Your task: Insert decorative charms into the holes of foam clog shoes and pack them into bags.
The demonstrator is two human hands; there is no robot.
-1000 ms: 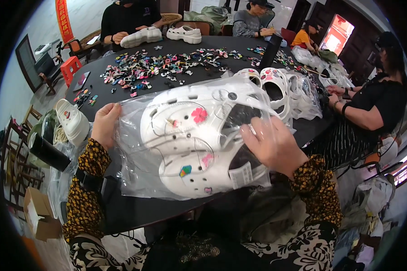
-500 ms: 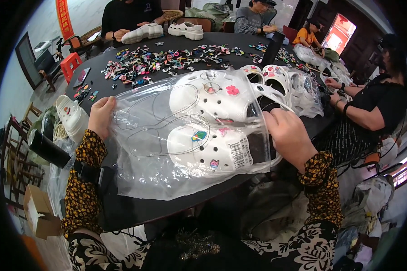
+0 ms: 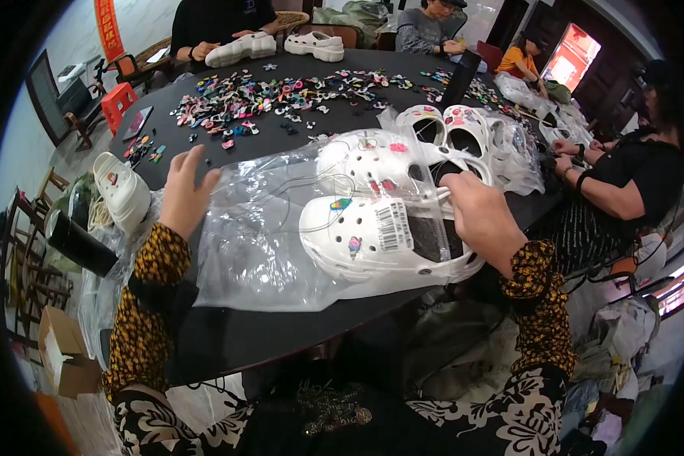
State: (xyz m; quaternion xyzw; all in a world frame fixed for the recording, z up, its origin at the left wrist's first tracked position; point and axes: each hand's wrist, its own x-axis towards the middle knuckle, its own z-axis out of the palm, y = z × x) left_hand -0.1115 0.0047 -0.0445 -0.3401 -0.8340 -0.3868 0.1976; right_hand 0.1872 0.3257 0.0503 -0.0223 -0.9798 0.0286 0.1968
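Observation:
A pair of white clogs (image 3: 323, 239) with colourful charms lies inside a clear plastic bag (image 3: 262, 266) on the dark table in front of me. The bag carries a white barcode label (image 3: 391, 226). My right hand (image 3: 482, 216) is closed at the bag's right end, by the clogs' heels; its fingertips are partly hidden. Beside the bag's left end, my left hand (image 3: 186, 194) is raised with its fingers apart and holds nothing.
Many loose charms (image 3: 243, 102) spread across the far half of the table (image 3: 281, 342). More white clogs (image 3: 463, 129) stand behind my right hand. At the left are a single clog (image 3: 120, 194) and a black cylinder (image 3: 80, 243). Several people sit around the table.
My left hand has let go of the bag's left end and opened. The bag with the clogs has dropped flatter onto the table, and the clogs have shifted right toward my right hand.

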